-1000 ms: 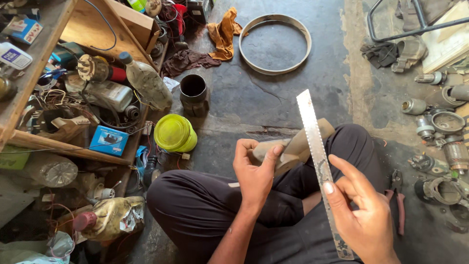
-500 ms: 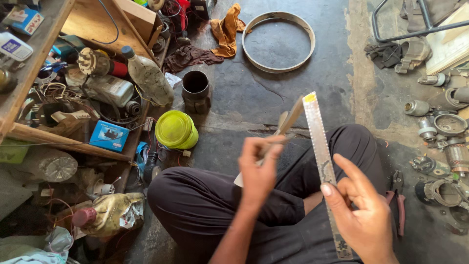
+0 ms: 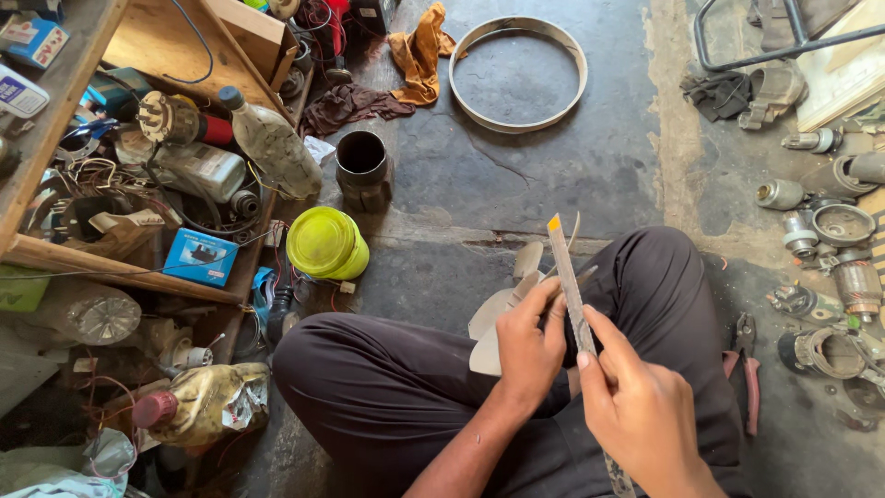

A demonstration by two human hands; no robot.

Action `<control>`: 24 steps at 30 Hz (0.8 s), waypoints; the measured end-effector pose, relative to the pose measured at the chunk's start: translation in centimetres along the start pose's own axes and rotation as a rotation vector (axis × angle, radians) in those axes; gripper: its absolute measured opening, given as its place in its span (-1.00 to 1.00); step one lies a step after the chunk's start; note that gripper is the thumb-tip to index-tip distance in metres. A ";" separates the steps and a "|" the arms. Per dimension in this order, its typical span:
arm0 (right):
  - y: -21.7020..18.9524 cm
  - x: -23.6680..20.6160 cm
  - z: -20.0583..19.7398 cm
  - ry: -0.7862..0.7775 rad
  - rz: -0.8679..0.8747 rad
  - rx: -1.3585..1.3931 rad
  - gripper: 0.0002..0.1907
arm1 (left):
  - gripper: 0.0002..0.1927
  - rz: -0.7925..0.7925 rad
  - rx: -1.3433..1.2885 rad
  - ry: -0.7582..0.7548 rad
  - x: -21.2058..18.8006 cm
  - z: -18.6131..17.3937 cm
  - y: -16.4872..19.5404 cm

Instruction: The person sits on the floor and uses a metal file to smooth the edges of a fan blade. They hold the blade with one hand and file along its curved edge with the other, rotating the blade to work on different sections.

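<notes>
I see my right hand (image 3: 645, 410) with its grip pinching a long metal ruler (image 3: 572, 290); my left hand (image 3: 530, 346), just beside it, pinches pale card pieces (image 3: 502, 314).

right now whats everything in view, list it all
metal ring: 1, grey, floor top centre
orange cloth: 1, beside the ring
dark cup: 1, black, floor left of centre
yellow lid: 1, below the cup
blue box: 1, on the wooden shelf
plastic bottle: 1, cloudy, lying on the shelf
pliers: 1, red handles, floor right
metal motor parts: several, grey, right edge
steel ruler: 1, silver, between both hands
pale card pieces: a few, behind the left hand
left hand: on the ruler
right hand: holding the ruler
</notes>
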State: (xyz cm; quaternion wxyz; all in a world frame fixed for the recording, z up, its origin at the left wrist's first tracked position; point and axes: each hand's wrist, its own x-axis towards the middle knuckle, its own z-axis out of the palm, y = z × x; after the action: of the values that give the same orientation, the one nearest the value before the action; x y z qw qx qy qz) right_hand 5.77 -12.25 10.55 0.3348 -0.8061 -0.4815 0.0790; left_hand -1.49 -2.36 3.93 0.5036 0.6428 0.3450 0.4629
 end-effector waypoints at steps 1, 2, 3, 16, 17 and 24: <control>0.0 0.5 0.0 0.025 -0.017 -0.051 -0.52 | -0.82 0.047 -0.004 -0.004 -0.2 0.1 0.1; 0.3 1.6 -0.1 0.049 -0.034 -0.102 -0.53 | -0.83 0.095 -0.007 -0.008 -0.3 0.1 0.2; 0.5 2.7 -0.2 0.073 -0.050 -0.153 -0.53 | -0.82 0.055 -0.004 -0.015 -0.5 0.1 0.3; 1.4 1.7 1.3 0.085 -0.054 -0.076 -0.54 | -0.81 -0.036 -0.033 -0.033 -1.2 0.2 -0.7; 1.8 3.0 1.5 0.124 -0.053 -0.098 -0.55 | -0.80 -0.028 -0.050 -0.035 -1.1 0.2 -0.5; 1.1 3.1 -0.1 0.068 0.055 -0.056 -0.56 | -0.81 -0.028 -0.034 -0.022 -1.1 0.0 -0.6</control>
State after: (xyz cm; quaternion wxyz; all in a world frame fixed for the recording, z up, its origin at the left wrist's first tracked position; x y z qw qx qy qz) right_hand 8.27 -10.06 10.55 0.3261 -0.8303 -0.4494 0.0474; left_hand -1.81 -3.21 3.11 0.5247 0.6343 0.3403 0.4544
